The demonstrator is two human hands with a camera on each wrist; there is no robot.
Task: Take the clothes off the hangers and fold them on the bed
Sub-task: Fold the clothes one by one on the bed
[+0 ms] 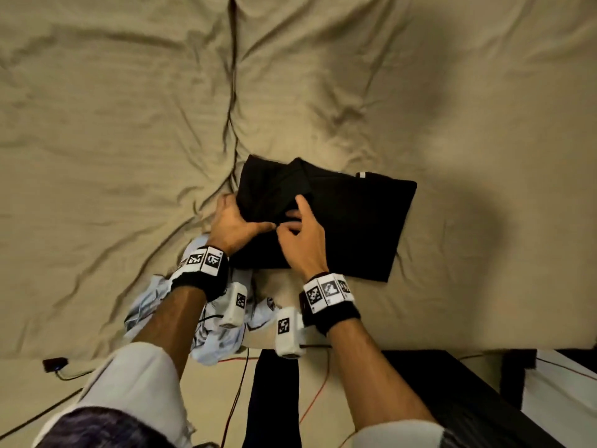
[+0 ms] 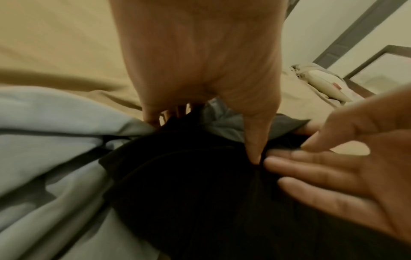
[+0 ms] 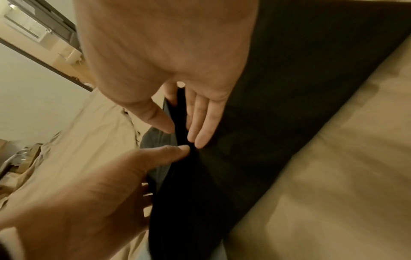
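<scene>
A fold of the black garment (image 1: pixel 339 221) is being made at frame centre on the bed (image 1: pixel 129 124); its left edge is gripped by the left hand (image 1: pixel 232 226), the right hand (image 1: pixel 302 239) is laid nearly flat, and smoothing is probably called for next.

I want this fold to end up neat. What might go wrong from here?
The left hand grips only the left edge of the black garment, so that bunched flap may crease. The light blue garment lies partly under that edge and could get dragged along. It also hangs at the edge of the bed and might slip off.
</scene>
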